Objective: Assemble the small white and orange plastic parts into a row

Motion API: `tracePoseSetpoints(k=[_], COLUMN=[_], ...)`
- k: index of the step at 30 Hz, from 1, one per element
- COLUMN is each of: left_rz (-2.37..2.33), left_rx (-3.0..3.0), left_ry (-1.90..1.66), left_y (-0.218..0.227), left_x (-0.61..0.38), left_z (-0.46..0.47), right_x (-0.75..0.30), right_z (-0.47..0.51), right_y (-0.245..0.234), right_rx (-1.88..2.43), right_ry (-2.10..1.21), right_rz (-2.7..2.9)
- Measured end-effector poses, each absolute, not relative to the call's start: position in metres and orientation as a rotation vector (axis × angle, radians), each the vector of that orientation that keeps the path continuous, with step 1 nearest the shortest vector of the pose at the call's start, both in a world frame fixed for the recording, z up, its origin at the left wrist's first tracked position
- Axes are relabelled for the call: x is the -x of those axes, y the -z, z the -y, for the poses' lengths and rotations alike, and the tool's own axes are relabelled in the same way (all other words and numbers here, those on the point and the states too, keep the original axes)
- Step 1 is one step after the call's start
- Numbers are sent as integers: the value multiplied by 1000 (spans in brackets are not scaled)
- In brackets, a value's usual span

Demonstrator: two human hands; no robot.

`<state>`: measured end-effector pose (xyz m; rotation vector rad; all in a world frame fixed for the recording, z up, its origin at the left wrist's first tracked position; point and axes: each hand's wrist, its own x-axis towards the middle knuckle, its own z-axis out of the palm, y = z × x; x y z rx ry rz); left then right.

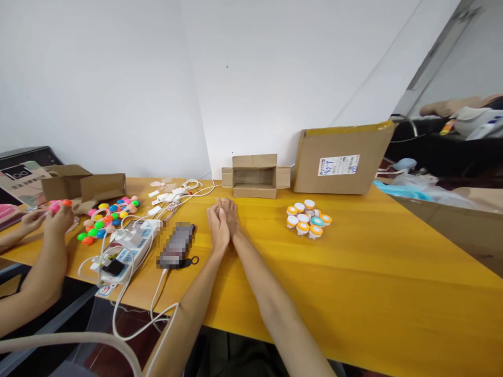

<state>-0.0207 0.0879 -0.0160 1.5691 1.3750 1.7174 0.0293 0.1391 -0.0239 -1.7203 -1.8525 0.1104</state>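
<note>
My left hand and my right hand rest together on the wooden table, their sides touching. The fingers look stretched out, though where the hands meet they are partly hidden. I see nothing held in either one. To the right, a cluster of small containers has round white, orange-rimmed and teal tops. Beyond my hands, a small cardboard box lies with its open side facing me. A phone, its screen blurred, lies left of my left hand with a white cable plugged in.
A large taped carton stands at the back right. Left of the phone is a power strip with tangled white cables. Farther left, another person's hands work near colourful balls and an open box.
</note>
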Motion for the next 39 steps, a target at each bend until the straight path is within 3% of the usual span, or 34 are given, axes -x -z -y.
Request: tracePoseSetpoints(k=[9, 18, 23, 36, 39], left_rz=[-1584, -1682, -1814, -1602, -1576], left_rx=[-1283, -2243, -2429, -2527, -2563], left_ry=[-1786, -999, -807, -1135, -1032], left_y=[21, 18, 19, 26, 24], left_x=[36, 29, 28, 40, 38], left_z=[-100, -79, -78, -91, -82], right_x=[-34, -64, -79, -112, -122], right_z=[-156, -160, -147, -71, -53], right_y=[20, 32, 39, 48, 47], right_rx=[1331, 1070, 1101, 1440, 1448], right_ry=[-524, -750, -685, -297, -225], right_rz=[1337, 721, 820, 1639, 1733])
